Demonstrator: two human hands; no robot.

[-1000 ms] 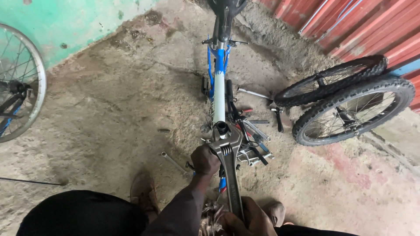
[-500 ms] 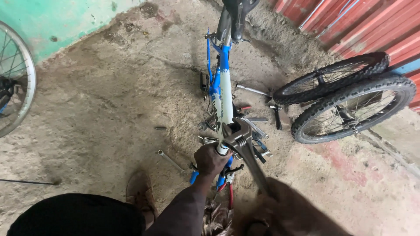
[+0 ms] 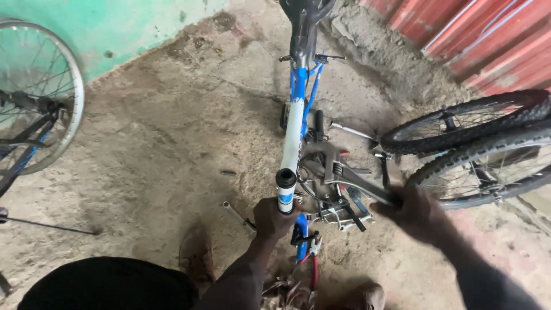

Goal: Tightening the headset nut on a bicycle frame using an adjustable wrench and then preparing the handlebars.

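Rough concrete floor point(image 3: 172, 132) lies under everything, with a green wall behind. My left hand point(image 3: 274, 217) has its grip pressed together around the bicycle frame point(image 3: 294, 129), just below the open black head tube. That frame is blue and white, stands in the middle before me, and has a black saddle at the far end. My right hand point(image 3: 416, 212) is blurred, its grip shut on the long grey wrench point(image 3: 344, 179), whose head is beside the frame. Two loose wheels point(image 3: 476, 149) lie at right.
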